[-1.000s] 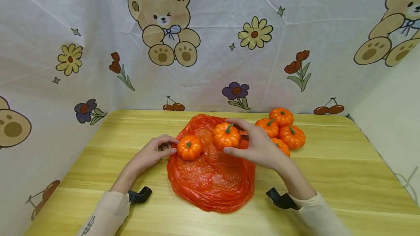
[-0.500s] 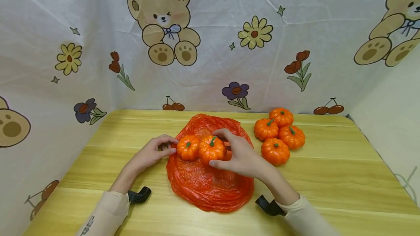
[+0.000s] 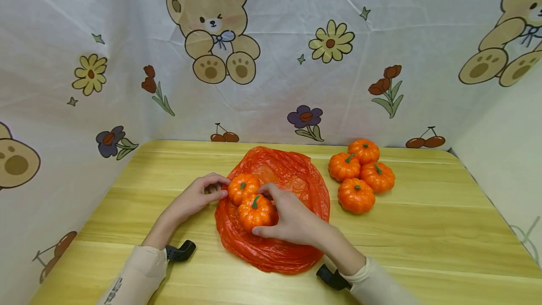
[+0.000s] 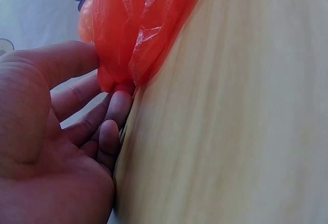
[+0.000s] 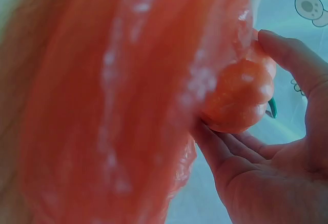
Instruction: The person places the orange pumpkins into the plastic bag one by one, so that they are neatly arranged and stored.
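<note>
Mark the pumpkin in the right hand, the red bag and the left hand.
Held pumpkin [image 3: 254, 215], head view: front of its ribbed body.
Red bag [image 3: 273, 256], head view: crumpled near side.
Left hand [image 3: 197, 197], head view: middle, between wrist and fingers.

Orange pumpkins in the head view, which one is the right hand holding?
The nearer pumpkin of the two at the red bag: the right hand grips it. The farther pumpkin sits behind it; four others lie on the table.

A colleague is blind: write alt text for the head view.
A person's right hand holds an orange pumpkin next to another in an open red plastic bag, whose left edge the left hand grips. Four more pumpkins sit on the wood-grain table to the right, before a printed cloth.
</note>
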